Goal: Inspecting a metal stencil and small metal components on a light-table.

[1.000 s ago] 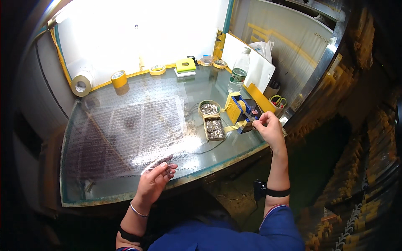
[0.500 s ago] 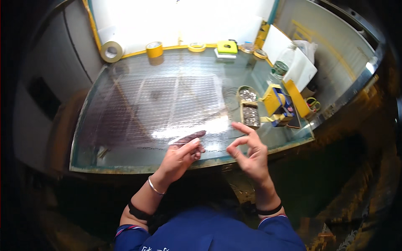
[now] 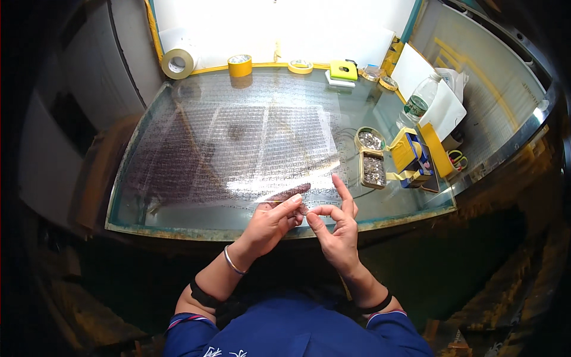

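Near the front edge of the glass-topped table, my left hand is closed around a dark brown, rolled or folded piece of thin film. One end sticks out past the thumb, and part of it shows below the fingers. Close beside it, my right hand has thumb and forefinger pinched together at the lower end of the piece, its other fingers raised. Whatever lies between those fingertips is too small to make out. Beyond both hands lies a wide, see-through sheet printed with rows of small dark marks.
At the right stand a round tin and a square tin of small silvery pieces, beside a blue-and-yellow tape dispenser. Tape rolls, a yellow-green hole punch and a clear bottle line the back and right.
My right hand has come leftward to my left hand, and its thumb and forefinger have closed together. The view has shifted, so the table sits slightly farther right.
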`<state>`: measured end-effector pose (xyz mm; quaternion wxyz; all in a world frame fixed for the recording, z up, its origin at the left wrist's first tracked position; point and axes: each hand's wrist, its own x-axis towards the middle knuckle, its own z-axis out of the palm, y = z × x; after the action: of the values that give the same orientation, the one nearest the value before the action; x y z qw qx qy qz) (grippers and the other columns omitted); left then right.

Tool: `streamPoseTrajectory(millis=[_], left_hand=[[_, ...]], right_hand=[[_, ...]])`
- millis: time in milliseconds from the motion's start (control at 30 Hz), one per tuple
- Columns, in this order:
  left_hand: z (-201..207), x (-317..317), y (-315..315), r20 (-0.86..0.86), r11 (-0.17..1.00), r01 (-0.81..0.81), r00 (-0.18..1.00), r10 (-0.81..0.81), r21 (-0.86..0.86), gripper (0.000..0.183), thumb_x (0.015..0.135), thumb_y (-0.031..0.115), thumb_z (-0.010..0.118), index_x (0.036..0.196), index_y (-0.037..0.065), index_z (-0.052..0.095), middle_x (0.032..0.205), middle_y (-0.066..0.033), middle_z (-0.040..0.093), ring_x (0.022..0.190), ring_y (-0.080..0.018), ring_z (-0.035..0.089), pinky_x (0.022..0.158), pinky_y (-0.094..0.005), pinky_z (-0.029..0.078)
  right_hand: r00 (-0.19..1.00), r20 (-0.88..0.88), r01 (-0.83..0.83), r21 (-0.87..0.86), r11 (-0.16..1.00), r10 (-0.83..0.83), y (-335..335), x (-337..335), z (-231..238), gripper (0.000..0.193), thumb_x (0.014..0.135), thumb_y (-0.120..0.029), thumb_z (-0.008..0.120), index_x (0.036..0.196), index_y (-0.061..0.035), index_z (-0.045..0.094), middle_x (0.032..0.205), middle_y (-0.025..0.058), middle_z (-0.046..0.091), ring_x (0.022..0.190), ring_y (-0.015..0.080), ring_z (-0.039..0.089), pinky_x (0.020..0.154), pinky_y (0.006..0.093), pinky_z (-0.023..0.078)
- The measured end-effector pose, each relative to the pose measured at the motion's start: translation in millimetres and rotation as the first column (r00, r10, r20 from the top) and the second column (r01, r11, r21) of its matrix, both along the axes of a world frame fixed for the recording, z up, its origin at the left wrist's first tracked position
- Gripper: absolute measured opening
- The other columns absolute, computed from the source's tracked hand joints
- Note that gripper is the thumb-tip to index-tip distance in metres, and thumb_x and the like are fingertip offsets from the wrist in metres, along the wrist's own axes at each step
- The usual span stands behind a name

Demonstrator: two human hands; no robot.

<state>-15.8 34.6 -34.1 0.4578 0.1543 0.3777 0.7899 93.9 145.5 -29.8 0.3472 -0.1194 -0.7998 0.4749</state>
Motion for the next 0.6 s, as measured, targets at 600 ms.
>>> streamPoseTrajectory(millis=[600], left_hand=[[-5, -2, -2, -0.053, 1.0, 0.016, 0.998, -0.016, -0.003, 0.024, 0.094, 0.015, 0.047, 0.112, 0.001, 0.054, 0.094, -0.0078, 0.061, 0.085, -0.0136, 0.056, 0.075, -0.0281, 0.046]], right_hand=[[0.971, -0.127, 0.198, -0.058, 0.978, -0.204, 16, -2, -11, 0.032, 0.077, -0.01, 0.064, 0.098, -0.0042, 0.041, 0.131, 0.0182, 0.024, 0.117, 0.0256, 0.036, 0.093, 0.0378, 0.029]])
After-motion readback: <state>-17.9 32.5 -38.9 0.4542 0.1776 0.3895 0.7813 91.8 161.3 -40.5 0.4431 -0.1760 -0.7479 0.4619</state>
